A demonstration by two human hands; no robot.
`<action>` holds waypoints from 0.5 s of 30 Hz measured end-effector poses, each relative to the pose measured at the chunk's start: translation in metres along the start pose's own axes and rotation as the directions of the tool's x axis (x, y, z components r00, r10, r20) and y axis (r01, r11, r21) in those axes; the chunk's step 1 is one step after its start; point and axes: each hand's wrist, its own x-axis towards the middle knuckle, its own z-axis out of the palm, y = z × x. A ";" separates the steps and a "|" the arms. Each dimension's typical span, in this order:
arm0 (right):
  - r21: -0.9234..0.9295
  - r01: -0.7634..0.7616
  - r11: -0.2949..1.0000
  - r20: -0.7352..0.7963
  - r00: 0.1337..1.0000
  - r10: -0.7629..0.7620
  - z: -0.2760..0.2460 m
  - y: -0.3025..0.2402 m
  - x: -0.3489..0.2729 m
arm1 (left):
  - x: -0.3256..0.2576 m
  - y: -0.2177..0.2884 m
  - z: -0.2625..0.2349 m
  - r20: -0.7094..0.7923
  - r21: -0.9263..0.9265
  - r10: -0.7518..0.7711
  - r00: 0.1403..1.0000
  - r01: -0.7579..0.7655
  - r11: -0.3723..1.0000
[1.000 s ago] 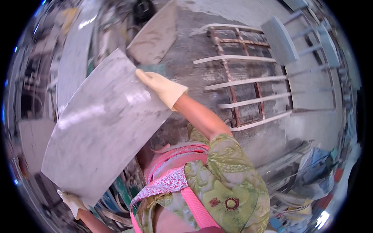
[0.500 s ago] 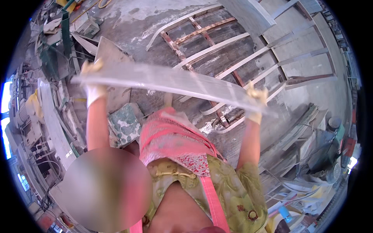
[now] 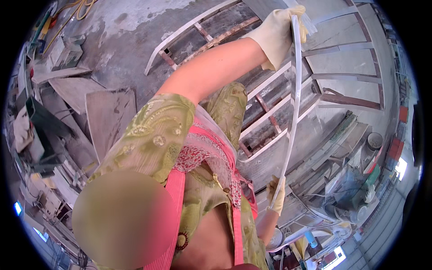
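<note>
Both my hands wear pale yellow gloves and hold a long thin white panel (image 3: 297,94), seen nearly edge-on as it runs from the upper right down toward my right side. My left hand (image 3: 285,33) reaches across my body, its fingers closed over the far end of the panel. Lower down, close to my right side, my right hand (image 3: 275,195) grips the near end. Past the panel lies a low metal frame (image 3: 270,85) with white rails and rusty crossbars. My left fingertips are partly hidden by the panel's end.
A second rack (image 3: 348,76) with pale sheets stands at the upper right. Long strips (image 3: 337,144) are piled on the floor to the right, near a round bucket (image 3: 374,141). Grey boards (image 3: 108,117) lean at the left amid scrap. A yellow hose (image 3: 81,9) lies at the far left.
The panel has swung from lying across in front of me to pointing away on my right. My left hand has crossed over to the upper right; my right hand has come down nearer my body.
</note>
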 end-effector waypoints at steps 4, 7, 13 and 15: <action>-0.036 0.048 0.998 -0.038 0.998 -0.049 0.045 -0.033 0.055 | 0.074 -0.029 -0.046 -0.034 0.070 0.060 0.998 -0.057 0.996; -0.098 0.120 0.988 -0.038 0.992 -0.124 0.098 -0.087 0.101 | 0.113 -0.015 -0.088 -0.198 -0.181 -0.064 0.978 0.027 0.983; -0.171 0.096 0.981 0.194 0.979 -0.062 0.219 -0.209 0.256 | 0.179 -0.003 -0.188 -0.699 0.007 -0.050 0.713 0.077 0.997; -0.194 0.054 0.979 0.215 0.976 -0.011 0.257 -0.232 0.306 | 0.212 -0.007 -0.238 -0.794 0.119 0.048 0.606 0.077 0.990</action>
